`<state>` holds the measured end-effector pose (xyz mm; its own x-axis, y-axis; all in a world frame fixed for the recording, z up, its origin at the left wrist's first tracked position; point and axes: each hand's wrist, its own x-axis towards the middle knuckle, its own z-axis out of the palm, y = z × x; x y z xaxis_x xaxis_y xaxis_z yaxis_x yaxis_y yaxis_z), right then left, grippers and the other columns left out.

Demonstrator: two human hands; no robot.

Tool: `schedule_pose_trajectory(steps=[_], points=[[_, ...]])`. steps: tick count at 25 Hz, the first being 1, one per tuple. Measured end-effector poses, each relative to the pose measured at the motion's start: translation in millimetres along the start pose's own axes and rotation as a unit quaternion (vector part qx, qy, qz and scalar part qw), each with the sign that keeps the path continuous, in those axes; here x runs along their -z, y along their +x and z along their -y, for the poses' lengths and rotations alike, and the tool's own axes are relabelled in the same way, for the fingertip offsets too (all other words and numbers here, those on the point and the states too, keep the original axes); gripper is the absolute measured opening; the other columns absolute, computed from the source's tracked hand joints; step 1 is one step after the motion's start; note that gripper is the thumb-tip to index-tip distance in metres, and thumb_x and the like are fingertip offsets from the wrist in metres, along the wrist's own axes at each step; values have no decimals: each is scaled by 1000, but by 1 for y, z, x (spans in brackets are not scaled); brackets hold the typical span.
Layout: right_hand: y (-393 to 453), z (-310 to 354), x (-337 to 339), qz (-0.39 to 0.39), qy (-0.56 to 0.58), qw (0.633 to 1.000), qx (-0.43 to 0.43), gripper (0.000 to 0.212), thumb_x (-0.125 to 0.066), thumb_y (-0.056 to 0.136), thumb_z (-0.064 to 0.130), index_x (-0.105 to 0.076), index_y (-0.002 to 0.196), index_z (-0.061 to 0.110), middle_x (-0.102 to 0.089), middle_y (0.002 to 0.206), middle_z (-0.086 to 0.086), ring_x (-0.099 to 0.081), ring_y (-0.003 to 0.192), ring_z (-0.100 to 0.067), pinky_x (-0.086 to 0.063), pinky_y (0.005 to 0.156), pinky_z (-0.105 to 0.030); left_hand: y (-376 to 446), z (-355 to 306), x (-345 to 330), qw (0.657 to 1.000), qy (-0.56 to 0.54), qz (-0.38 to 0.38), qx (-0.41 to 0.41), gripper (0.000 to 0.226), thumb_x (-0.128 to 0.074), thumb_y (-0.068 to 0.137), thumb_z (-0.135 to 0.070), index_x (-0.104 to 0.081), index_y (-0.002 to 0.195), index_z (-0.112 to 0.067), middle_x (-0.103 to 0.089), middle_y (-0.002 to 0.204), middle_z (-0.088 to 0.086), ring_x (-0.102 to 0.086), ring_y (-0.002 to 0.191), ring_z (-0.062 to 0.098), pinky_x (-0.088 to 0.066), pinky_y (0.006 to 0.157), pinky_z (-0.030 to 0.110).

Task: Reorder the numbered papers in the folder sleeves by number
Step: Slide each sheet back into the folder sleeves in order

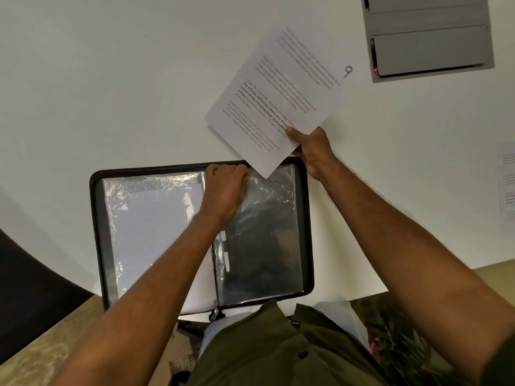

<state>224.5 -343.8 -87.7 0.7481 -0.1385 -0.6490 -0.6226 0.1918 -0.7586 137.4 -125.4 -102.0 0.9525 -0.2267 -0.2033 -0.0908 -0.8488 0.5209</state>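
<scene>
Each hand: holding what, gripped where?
Right hand pinches the paper marked 9 at its near edge by the corner. Left hand grips the top edge of a clear sleeve in the open folder.

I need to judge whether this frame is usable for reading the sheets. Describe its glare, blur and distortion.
Head view: strong wide-angle bending curves the white table edge and the black zip folder; glare streaks the crinkled clear plastic sleeves, hiding what lies under them; the white printed sheet marked 9, pinched by the right hand, shows soft body text, yet the 9 reads; the left hand is sharp.
</scene>
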Motion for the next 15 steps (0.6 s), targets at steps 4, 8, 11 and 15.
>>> schedule_pose_trajectory(steps=[4, 8, 11, 15], points=[[8, -2, 10, 62, -44, 997, -31, 44, -71, 93, 3, -61, 135, 6, -72, 125, -9, -72, 109, -23, -62, 87, -40, 6, 5, -1, 1000, 7, -3, -10, 16, -49, 104, -20, -62, 94, -21, -63, 82, -5, -59, 82, 20, -34, 97, 39], [18, 2, 15, 97, -71, 992, -44, 48, -71, 92, 2, -59, 138, 5, -70, 129, -11, -71, 110, -23, -61, 90, -40, 6, 6, -3, 999, 25, -22, -6, 15, -52, 103, -23, -65, 96, -20, -64, 86, -3, -58, 86, 21, -28, 90, 38], [22, 5, 19, 143, -124, 980, -58, 48, -71, 92, 3, -58, 138, 8, -68, 131, -9, -71, 109, -20, -61, 88, -36, 8, 6, -3, 999, 30, -24, 5, 19, -50, 104, -27, -67, 101, -21, -64, 93, -2, -57, 91, 22, -30, 90, 43], [26, 6, 22, 170, -175, 968, -63, 56, -76, 87, 12, -58, 139, 11, -69, 131, -6, -70, 112, -20, -62, 88, -35, 8, 6, -3, 1000, 15, -21, 15, 20, -49, 106, -27, -69, 104, -21, -66, 98, -1, -57, 94, 23, -30, 92, 43]])
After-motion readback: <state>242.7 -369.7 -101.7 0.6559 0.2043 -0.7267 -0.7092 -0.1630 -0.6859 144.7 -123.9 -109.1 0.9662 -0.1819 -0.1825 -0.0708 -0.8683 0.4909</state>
